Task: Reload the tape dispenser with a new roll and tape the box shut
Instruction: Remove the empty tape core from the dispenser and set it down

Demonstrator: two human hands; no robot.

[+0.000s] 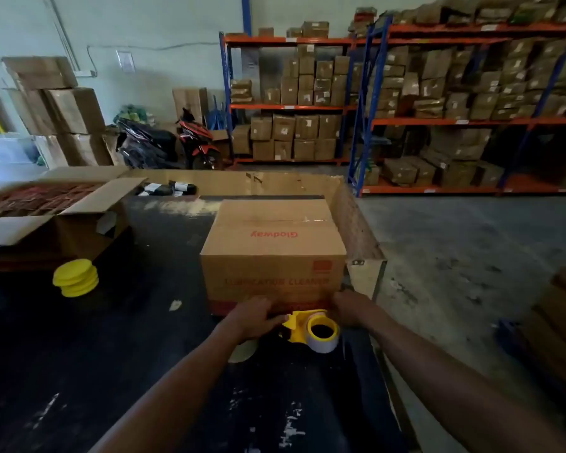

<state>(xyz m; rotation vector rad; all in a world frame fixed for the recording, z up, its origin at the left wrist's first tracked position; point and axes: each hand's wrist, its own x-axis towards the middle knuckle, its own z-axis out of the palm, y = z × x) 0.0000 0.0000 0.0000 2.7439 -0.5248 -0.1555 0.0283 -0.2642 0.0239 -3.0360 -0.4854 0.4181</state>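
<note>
A closed brown cardboard box (273, 243) with red print stands on the dark table (144, 338); a strip of clear tape shows along its top seam. A yellow tape dispenser (299, 325) holding a clear tape roll (323, 333) sits at the box's near bottom edge. My left hand (254, 317) rests against the dispenser's left side and the box's lower front. At the box's lower right corner, my right hand (348, 308) is closed just behind the roll; whether it grips the dispenser's handle is hidden.
An open carton (56, 217) with reddish contents sits at the table's left, and a stack of yellow discs (76, 277) lies in front of it. Cardboard walls (353, 223) edge the table's back and right. Racks of boxes (438, 103) and a motorbike (196, 142) stand beyond.
</note>
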